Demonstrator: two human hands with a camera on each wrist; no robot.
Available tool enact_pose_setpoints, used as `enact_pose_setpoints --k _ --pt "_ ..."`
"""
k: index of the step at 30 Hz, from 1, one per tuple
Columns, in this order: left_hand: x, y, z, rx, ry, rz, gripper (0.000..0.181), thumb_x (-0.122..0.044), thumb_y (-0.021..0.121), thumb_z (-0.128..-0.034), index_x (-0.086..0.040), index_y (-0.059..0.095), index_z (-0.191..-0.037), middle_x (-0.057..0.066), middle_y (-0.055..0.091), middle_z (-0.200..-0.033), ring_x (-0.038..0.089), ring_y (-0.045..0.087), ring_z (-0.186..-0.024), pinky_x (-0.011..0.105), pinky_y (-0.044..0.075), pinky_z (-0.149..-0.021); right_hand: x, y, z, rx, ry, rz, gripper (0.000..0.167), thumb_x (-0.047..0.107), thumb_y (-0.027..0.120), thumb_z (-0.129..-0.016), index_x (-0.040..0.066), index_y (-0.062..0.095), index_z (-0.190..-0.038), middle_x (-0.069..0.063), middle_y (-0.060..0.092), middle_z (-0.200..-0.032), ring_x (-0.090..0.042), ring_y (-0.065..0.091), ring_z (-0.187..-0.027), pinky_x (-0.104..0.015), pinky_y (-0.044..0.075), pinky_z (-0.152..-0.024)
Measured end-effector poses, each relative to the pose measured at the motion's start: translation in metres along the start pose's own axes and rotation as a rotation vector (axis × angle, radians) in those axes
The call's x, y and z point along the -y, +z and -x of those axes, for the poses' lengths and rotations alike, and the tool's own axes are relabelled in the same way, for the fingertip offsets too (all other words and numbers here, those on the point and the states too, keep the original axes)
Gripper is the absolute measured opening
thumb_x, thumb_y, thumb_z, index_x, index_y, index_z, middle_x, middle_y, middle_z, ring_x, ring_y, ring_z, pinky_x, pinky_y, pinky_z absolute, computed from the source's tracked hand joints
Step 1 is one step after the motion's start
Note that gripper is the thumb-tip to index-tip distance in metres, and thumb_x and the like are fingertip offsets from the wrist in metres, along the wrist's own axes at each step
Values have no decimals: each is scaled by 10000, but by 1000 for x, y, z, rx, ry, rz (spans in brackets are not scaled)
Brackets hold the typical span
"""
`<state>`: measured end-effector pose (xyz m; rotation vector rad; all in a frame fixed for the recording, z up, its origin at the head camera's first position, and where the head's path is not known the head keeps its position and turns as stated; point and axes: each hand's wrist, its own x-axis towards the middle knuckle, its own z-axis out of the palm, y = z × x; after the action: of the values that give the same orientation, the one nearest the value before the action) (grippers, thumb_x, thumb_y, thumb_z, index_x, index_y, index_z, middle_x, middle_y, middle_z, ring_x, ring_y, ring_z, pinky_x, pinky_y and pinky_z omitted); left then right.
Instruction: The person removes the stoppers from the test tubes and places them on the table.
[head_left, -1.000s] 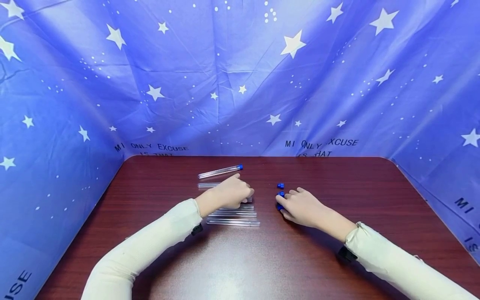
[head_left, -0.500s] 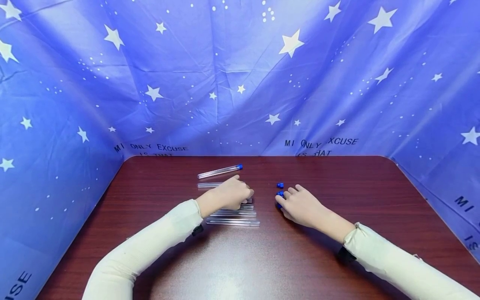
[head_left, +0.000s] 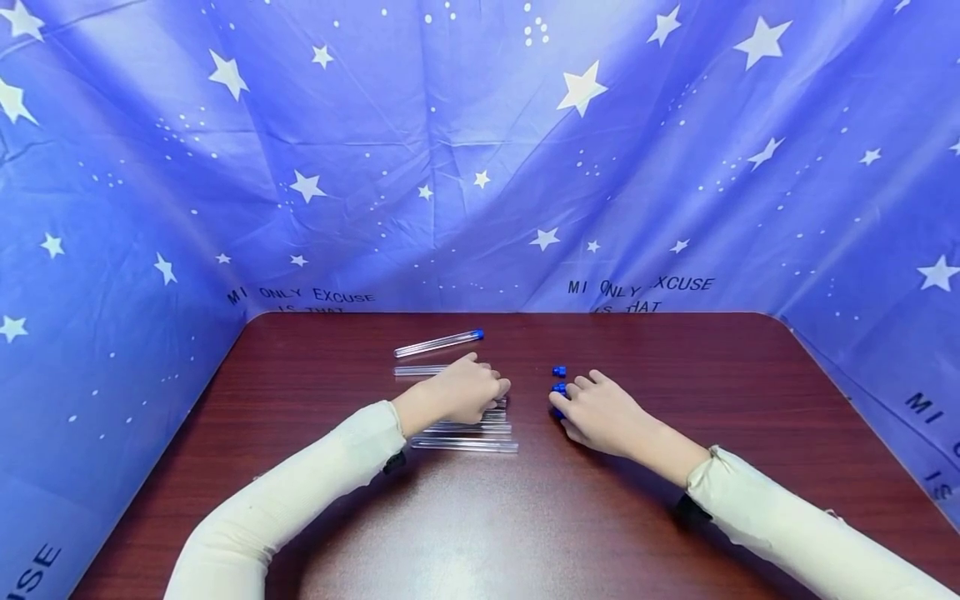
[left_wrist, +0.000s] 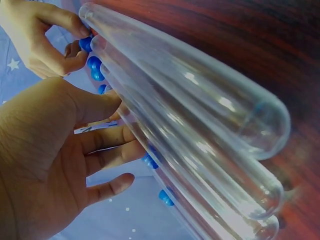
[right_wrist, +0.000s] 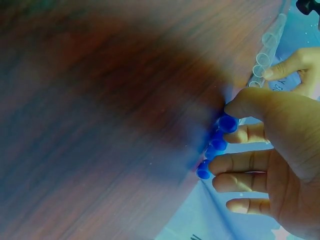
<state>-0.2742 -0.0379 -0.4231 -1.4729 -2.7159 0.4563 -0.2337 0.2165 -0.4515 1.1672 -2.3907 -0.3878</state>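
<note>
Several clear test tubes (head_left: 465,446) lie side by side on the table, mouths toward the right. My left hand (head_left: 467,392) covers the middle of the row; in the left wrist view, its thumb and index finger pinch the mouth end of one tube, partly hidden behind other tubes (left_wrist: 185,120). Across a gap, my right hand (head_left: 606,415) pinches a blue cap (right_wrist: 228,123) between thumb and index finger at the near end of a row of caps. More blue caps (head_left: 559,372) stand beyond its fingers. At the back lies a tube (head_left: 438,343) with a blue cap on.
The dark reddish wooden table (head_left: 480,525) has a glossy sheen at its front. A blue curtain (head_left: 390,217) with white stars hangs behind and on both sides of it. A lone uncapped tube (head_left: 416,371) lies just behind the left hand.
My left hand has shifted very slightly toward me over the tubes. The right hand stays almost still at the caps.
</note>
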Motion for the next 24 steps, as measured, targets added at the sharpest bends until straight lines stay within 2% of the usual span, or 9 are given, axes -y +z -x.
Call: enact_pose_setpoints --k 5,13,24 --pt "-1 2 1 -5 -21 -13 276 -287 579 -1011 -141 624 -1242 10 706 -1177 215 649 -1180 482 478 -1091 0 -1 0 -4 1 5 331 305 801 -776 105 562 -886 -43 615 -717 -230 593 -703 -352 413 -662" --pt "-2 5 -1 38 -45 -11 331 -299 533 -1036 -144 590 -1323 15 667 -1292 220 585 -1280 491 428 -1145 0 -2 -1 0 4 0 333 317 795 -781 107 560 -889 -44 618 -718 -230 595 -704 -356 415 -665" --pt "-3 4 1 64 -59 16 345 -294 537 -1036 -150 575 -1348 32 663 -1321 227 569 -1319 504 401 -1166 -1 -2 -2 10 2 1 333 322 787 -785 106 558 -893 -51 627 -729 -231 603 -705 -361 422 -665"
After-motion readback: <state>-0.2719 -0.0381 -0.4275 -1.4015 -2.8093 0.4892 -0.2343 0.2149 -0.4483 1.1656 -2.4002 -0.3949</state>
